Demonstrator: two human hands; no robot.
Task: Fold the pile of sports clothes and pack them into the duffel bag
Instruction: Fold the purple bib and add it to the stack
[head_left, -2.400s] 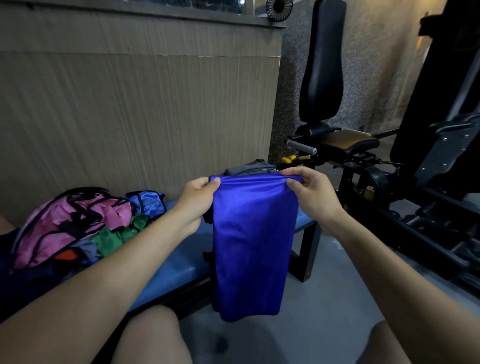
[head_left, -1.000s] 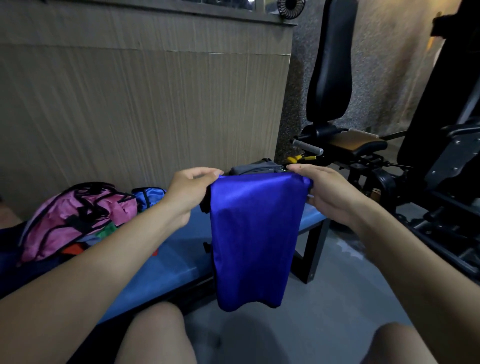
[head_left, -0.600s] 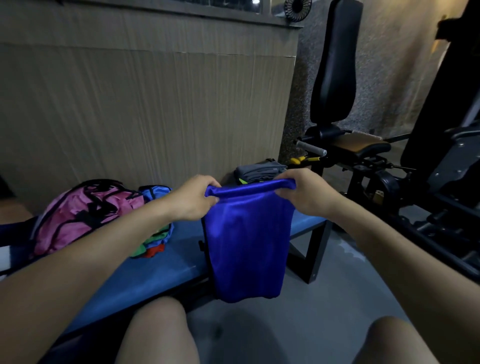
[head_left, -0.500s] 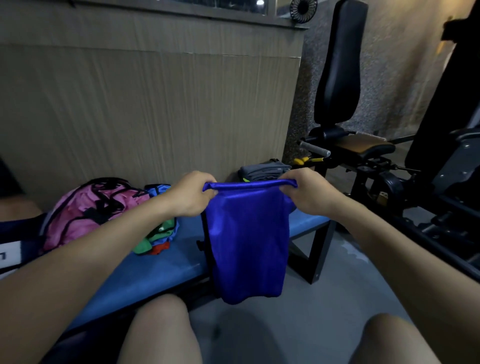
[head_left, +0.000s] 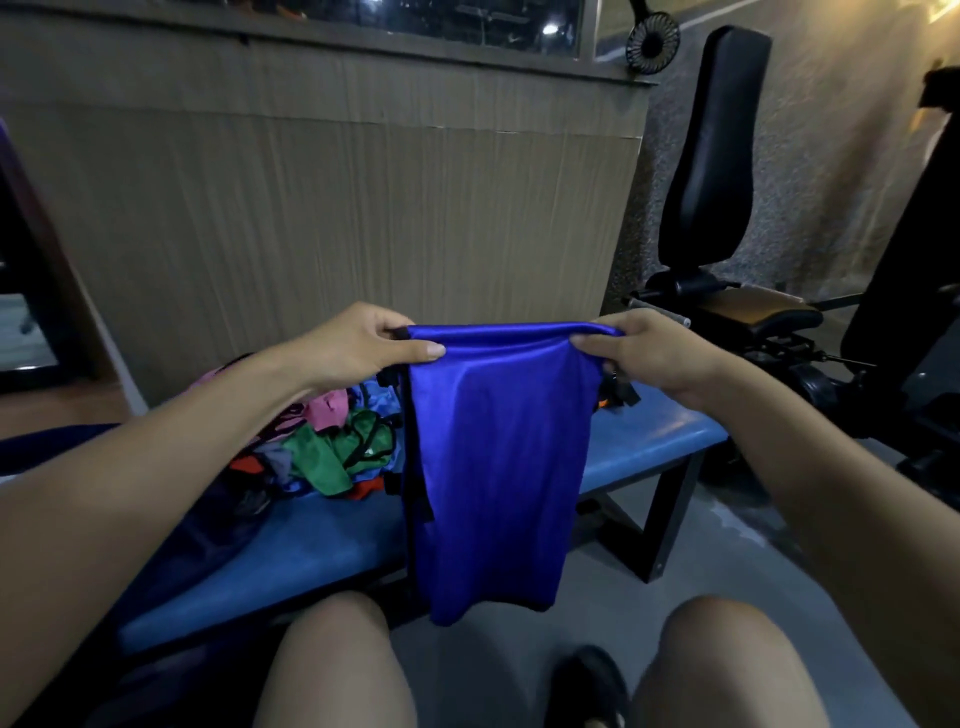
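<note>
- the left hand (head_left: 371, 345) pinches one top corner of the shiny blue garment (head_left: 496, 467) between thumb and curled fingers, and the right hand (head_left: 652, 358) pinches the other, so the cloth hangs in the air in front of the blue table (head_left: 649, 441), above the person's knees (head_left: 332, 654).
- the fabric looks slick; with only the corners pinched, it could slide out of one hand and drop onto the grey floor (head_left: 623, 571), likely undoing the fold.
- the hanging lower edge is free and looks uneven, so a fold made in the air may come out crooked if the two hands do not move together.
- the pile of loose clothes (head_left: 332, 447) lies on the table just left of the hanging garment; laying the blue piece down there could snag or mix it with the unfolded things.
- a dark strap (head_left: 410, 467) runs along the left edge of the garment; whether it belongs to the garment or the duffel bag cannot be told, and it could catch.
- the duffel bag is not clearly seen behind the cloth, so packing blind risks missing its opening.
</note>
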